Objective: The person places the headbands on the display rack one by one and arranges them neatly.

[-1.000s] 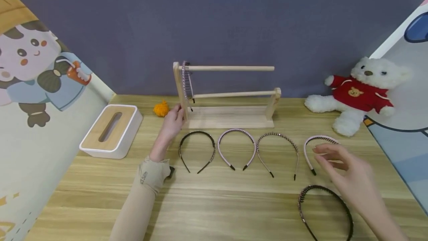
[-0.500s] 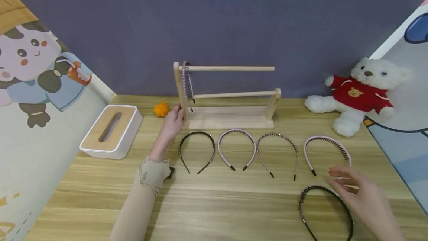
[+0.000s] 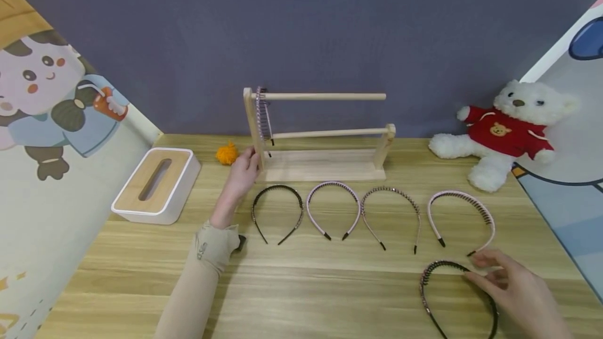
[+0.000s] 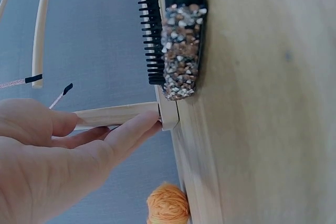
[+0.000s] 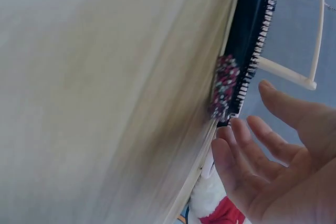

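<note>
A left hand (image 3: pixel 244 168) pinches the left post (image 3: pixel 253 122) of a wooden rack (image 3: pixel 325 165), where a beaded headband (image 3: pixel 260 114) hangs. Four headbands (image 3: pixel 335 183) lie in a row on the table (image 3: pixel 330 297). Farther right, nearer the person, lies a black headband (image 3: pixel 425 277); at its edge, a right hand (image 3: pixel 515 286) with fingers parted, loosely curved.

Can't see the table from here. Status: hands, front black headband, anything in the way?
Left hand grips rack's left post. Right hand at front black headband, no grip visible. Headband on table. Rightmost pink headband close beyond; nothing apparently blocking.
</note>
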